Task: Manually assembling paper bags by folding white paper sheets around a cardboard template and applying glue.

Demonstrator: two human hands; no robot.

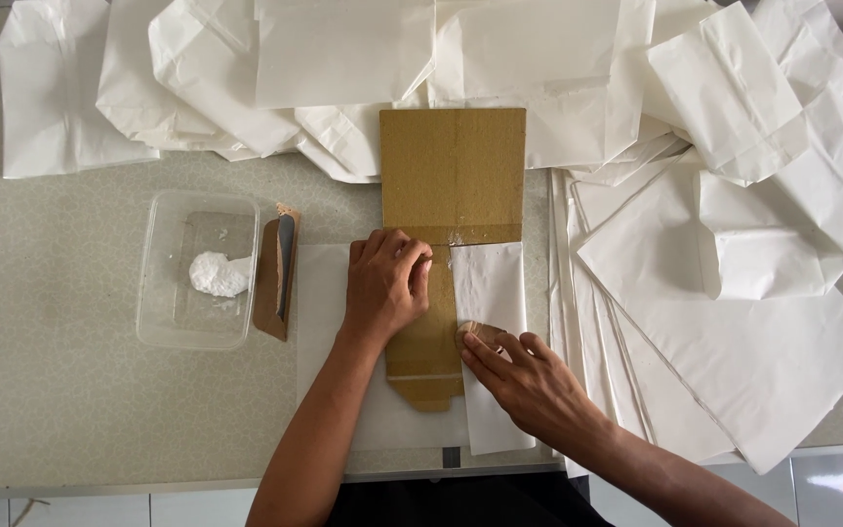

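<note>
Head view, left to right: noted a clear tub (163,293) of white paste (219,275) and a scrap (275,283), then the left hand (385,288) pressed bent-fingered on the brown card (453,171) at mid-table, gripping nothing. Found the right hand (529,385) thumbing down the paper flap (488,283) folded over the card's right edge, clasping nothing, beside stacked sheets (763,361). Judged a fold-and-stick step, calling for a pinned card and firm rubbing along the crease.

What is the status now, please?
Left hand flat on cardboard template. Right hand fingers pressing white paper flap. Paste tub left, apart.
</note>
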